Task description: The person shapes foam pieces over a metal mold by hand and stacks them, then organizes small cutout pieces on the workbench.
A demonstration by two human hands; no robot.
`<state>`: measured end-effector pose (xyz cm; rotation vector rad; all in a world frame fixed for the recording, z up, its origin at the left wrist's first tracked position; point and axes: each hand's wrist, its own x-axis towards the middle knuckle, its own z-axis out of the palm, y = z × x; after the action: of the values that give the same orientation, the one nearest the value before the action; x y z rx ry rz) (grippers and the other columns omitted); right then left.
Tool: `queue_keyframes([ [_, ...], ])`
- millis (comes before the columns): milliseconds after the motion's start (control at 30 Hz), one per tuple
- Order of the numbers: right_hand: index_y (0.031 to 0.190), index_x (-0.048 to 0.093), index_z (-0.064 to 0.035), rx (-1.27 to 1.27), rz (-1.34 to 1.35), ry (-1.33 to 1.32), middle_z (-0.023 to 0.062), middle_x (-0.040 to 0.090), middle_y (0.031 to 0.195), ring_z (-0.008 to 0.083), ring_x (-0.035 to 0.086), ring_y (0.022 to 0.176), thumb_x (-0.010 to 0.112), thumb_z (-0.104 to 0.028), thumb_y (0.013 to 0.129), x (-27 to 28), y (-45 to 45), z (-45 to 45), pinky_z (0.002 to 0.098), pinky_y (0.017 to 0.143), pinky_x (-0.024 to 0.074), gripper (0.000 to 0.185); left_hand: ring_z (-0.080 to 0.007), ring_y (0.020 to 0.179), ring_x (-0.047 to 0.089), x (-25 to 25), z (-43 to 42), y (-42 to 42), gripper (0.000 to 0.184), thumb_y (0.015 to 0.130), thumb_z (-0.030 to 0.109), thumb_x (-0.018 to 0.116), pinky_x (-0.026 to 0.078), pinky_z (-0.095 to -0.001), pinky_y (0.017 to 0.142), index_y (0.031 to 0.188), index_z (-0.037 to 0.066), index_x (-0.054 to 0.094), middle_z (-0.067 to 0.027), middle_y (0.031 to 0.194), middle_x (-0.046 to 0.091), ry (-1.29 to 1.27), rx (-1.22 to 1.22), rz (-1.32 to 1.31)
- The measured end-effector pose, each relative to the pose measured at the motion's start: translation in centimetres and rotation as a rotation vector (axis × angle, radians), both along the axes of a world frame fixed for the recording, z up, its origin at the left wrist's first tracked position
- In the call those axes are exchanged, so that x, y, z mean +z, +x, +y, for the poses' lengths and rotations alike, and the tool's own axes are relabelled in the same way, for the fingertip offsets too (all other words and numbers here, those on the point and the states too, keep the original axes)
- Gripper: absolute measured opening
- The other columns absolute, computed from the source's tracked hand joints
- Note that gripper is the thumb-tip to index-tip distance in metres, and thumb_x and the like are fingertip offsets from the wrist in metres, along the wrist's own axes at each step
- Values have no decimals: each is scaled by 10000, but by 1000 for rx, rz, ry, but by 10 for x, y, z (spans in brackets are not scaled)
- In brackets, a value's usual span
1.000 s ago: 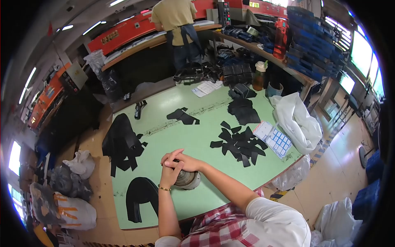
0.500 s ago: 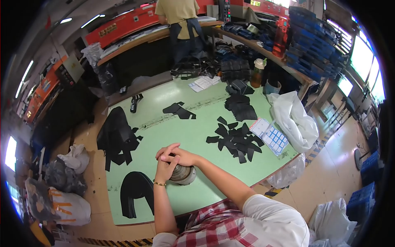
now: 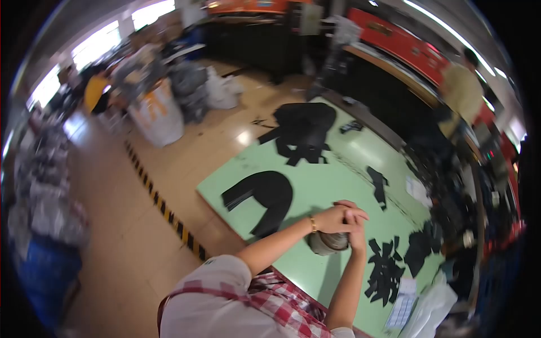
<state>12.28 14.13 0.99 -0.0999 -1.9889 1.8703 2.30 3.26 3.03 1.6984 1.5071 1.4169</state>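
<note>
My left hand (image 3: 331, 219), with a bracelet at the wrist, and my right hand (image 3: 356, 226) are clasped together with fingers overlapping. Both rest on top of a round, worn grey-brown cylinder (image 3: 328, 243) that stands on the green table (image 3: 315, 180). The hands cover its top, so its kind cannot be made out. Left of them lies a stack of black U-shaped pieces (image 3: 273, 194). A heap of small black cut pieces (image 3: 385, 273) lies to the right, and two or so black pieces (image 3: 377, 186) lie farther back.
Large black sheets (image 3: 304, 127) lie at the table's far left corner. A printed card (image 3: 402, 304) and a white plastic bag (image 3: 431, 307) are at the right. Stuffed sacks (image 3: 160, 112) stand on the floor beyond a striped line (image 3: 163, 208). Another person (image 3: 459, 96) stands at the back bench.
The view has swung left and tilted, so the table appears turned and more floor and sacks show at the left. My hands remain clasped on the cylinder.
</note>
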Motion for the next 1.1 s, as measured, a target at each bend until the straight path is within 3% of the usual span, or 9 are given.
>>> queue_keyframes([
  [233,1181,584,23,-9,-17,33,170,620,1155,266,572,1097,553,-461,951,5,3,-2,376,983,434,537,-315,1056,617,-4,3,4,445,907,370,606,481,-389,914,1263,105,579,-164,1109,644,49,50,56],
  [633,1179,578,25,-33,-52,49,179,617,1153,272,565,1088,580,-554,910,10,2,-5,386,979,430,639,-284,1048,623,-6,1,5,437,883,372,636,487,-382,905,1213,86,614,-130,1109,654,105,63,26],
  [1033,1170,589,16,-73,-15,69,159,621,1148,258,566,1084,569,-529,929,5,1,0,372,974,432,596,-288,1070,613,-2,6,2,411,896,344,637,475,-384,938,1212,82,620,-136,1117,652,64,43,23],
  [1100,1169,587,22,-44,16,58,148,622,1139,235,579,1048,554,-442,955,0,-4,9,354,930,461,512,-280,1061,611,-12,18,-6,389,888,296,634,468,-374,945,1208,76,628,-142,1117,653,140,34,81],
])
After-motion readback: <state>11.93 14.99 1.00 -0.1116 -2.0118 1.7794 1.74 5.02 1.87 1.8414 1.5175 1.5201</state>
